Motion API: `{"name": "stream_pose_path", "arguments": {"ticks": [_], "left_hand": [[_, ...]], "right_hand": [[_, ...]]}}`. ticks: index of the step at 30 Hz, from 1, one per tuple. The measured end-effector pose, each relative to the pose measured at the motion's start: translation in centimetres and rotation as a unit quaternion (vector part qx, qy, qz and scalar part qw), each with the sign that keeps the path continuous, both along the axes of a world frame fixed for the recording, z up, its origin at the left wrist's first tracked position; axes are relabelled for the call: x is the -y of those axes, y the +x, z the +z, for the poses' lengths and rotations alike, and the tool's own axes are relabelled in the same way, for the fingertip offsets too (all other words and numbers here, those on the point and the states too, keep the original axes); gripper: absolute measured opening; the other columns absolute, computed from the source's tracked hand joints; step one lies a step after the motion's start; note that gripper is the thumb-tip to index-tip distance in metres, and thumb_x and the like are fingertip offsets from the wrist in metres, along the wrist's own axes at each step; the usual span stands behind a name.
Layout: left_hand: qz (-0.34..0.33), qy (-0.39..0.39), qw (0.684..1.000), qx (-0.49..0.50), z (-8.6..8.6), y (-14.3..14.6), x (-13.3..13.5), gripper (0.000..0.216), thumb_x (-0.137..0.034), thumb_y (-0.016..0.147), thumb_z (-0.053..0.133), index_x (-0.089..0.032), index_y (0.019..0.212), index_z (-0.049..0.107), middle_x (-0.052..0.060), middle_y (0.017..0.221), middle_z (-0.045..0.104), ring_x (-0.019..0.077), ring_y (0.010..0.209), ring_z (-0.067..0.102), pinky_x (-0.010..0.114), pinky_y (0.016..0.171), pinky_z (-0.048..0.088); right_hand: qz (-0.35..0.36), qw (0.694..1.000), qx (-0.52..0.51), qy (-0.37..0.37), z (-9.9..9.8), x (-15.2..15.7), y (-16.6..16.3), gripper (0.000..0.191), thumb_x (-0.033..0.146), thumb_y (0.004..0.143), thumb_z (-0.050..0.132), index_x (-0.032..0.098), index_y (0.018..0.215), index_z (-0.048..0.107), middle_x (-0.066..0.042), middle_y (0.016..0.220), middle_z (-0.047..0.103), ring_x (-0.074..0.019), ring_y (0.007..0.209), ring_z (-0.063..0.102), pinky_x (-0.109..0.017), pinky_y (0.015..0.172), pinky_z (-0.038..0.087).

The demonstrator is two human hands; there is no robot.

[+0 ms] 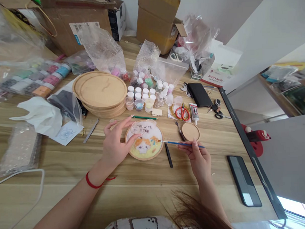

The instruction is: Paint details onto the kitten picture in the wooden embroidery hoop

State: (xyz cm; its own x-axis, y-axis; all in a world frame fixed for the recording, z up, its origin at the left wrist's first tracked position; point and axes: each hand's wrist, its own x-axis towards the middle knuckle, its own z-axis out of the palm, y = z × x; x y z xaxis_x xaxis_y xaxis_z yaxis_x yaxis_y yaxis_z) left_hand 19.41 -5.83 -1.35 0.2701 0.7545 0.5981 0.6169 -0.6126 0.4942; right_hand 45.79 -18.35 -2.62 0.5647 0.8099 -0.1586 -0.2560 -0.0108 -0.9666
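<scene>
My left hand (116, 139) reaches over the far left part of a round wooden-rimmed picture (157, 151), its thumb and fingers closed around a small clear plastic cup (136, 129). The picture shows an orange-and-white animal face, a yellow lower part and dark lettering along the top. In my right hand (199, 158) is a thin paintbrush (174, 143) with a blue handle, held pencil-fashion. Its bristle tip is at the orange patch on the picture's right side; whether it touches cannot be told. Black tweezers (169, 155) lie just right of the picture, and a green pencil (145, 117) behind it.
Behind stand several white-lidded jars (141, 92) and stacked round wooden trays (100, 89). To the right are red-handled pliers (182, 112), a glue tube (193, 113), a small wooden disc (190, 131) and a phone (244, 180). Cardboard boxes (154, 27) line the back.
</scene>
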Motion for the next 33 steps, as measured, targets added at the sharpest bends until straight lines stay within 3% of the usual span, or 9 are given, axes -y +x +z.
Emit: {"name": "stream_pose_path", "arguments": {"ticks": [10, 33], "left_hand": [[-0.010, 0.013, 1.000, 0.014, -0.15, -0.03, -0.16, 0.058, -0.036, 0.090, 0.072, -0.025, 0.140, 0.045, 0.005, 0.110, 0.078, 0.0229, 0.100, 0.074, 0.045, 0.106, 0.044], [-0.008, 0.005, 1.000, 0.010, -0.20, -0.05, -0.14, 0.057, -0.035, 0.090, 0.071, -0.025, 0.140, 0.046, 0.005, 0.110, 0.077, 0.0236, 0.100, 0.074, 0.047, 0.106, 0.044]], "right_hand": [[0.008, 1.000, -0.008, -0.001, -0.33, 0.06, -0.12, 0.033, 0.051, 0.085, 0.076, 0.018, 0.083, 0.077, -0.007, 0.087, 0.082, -0.0214, 0.079, 0.080, -0.034, 0.080, 0.065], [0.025, 0.999, -0.003, -0.021, 0.00, 0.21, -0.32, 0.032, 0.050, 0.084, 0.076, 0.018, 0.083, 0.077, -0.008, 0.085, 0.081, -0.0227, 0.074, 0.079, -0.036, 0.071, 0.066]]}}
